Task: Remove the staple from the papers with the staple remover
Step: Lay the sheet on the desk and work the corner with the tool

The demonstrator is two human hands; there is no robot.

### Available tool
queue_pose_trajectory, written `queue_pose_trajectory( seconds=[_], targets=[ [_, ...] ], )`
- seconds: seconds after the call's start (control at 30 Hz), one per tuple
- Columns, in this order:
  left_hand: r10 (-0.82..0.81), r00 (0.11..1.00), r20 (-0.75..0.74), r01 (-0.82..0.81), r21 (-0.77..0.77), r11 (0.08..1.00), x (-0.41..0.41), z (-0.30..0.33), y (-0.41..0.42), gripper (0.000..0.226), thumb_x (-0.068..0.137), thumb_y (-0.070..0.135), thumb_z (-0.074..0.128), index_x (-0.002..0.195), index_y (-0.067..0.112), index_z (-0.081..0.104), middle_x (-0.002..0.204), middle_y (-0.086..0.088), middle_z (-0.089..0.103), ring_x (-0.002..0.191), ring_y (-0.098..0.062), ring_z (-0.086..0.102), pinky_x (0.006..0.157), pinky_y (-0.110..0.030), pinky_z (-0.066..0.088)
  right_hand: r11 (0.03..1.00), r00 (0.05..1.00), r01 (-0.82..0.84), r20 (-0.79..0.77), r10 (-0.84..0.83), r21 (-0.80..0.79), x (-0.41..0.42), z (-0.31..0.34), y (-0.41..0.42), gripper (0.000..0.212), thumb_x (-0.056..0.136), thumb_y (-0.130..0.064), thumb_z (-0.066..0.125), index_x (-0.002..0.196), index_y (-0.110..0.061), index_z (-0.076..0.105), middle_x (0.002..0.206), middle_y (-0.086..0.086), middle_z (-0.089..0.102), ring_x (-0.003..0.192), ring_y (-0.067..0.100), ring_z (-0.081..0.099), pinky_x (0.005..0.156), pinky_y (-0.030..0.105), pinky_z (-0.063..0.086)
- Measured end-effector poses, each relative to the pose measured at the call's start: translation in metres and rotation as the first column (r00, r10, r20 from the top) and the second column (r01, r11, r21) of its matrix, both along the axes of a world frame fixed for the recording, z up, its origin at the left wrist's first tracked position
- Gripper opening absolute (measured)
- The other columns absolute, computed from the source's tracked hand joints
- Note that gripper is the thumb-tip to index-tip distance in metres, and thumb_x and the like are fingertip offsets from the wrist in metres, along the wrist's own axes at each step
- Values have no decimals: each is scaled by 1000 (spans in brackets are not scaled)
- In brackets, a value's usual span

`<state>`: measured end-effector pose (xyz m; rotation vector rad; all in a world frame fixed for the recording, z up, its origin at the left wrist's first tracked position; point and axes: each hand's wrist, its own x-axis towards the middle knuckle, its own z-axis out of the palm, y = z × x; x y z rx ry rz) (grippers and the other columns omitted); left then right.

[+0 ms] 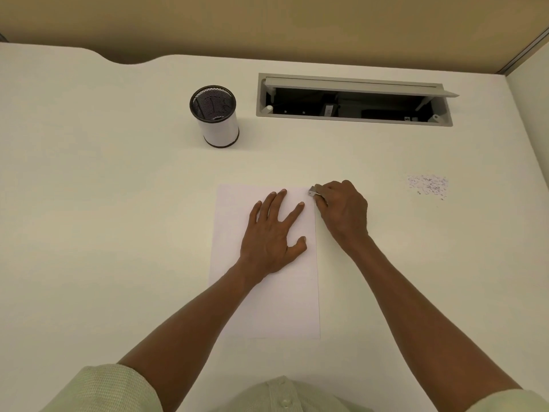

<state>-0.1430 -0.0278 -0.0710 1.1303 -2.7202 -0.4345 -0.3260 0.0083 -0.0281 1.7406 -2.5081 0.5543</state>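
Note:
White papers (276,304) lie flat in the middle of the desk, long side running away from me. My left hand (273,236) presses flat on the upper half of the sheets, fingers spread. My right hand (344,212) is closed around a small metal staple remover (314,191), whose jaws touch the papers' top right corner. The staple itself is hidden under the tool.
A mesh pen cup (215,115) stands behind the papers to the left. An open cable hatch (355,99) is set into the desk at the back. A scatter of pulled staples (427,185) lies to the right. A partition wall runs along the back.

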Motion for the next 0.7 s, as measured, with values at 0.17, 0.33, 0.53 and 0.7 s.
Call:
queue_pose_trajectory(
  seconds=[0.17,0.33,0.53,0.7],
  targets=[
    [-4,1000,-12,4,1,1000,0,0,-1,72,88,62,46,154,32,37,166,-10,20,152,-31,18,123,-49,15,996,996,-87,-23,87,-7,-9,-2,-2,14,88,-21,65,97,-25,76,88,-8,73,72,19,57,54,22,32],
    [1,1000,1,-1,8,1000,0,1,-1,73,88,62,45,154,34,36,166,-10,20,152,-31,18,123,-49,14,998,995,-44,87,41,35,-11,3,-6,16,88,-25,64,97,-30,75,87,-7,71,81,20,61,58,29,46],
    [5,996,86,-3,-15,1000,-9,6,-3,75,82,63,46,152,39,37,161,-16,28,145,-38,26,116,-54,20,996,977,8,210,-28,92,-12,3,-7,20,90,-41,60,100,-32,75,90,-7,71,89,17,63,66,28,45],
    [13,998,67,-11,-25,1000,-11,4,-1,75,81,62,45,152,39,37,160,-16,29,144,-39,28,115,-55,20,993,975,-9,223,-18,118,-15,5,-10,21,91,-43,59,98,-31,75,89,-5,71,89,18,63,67,30,47]
  ],
)
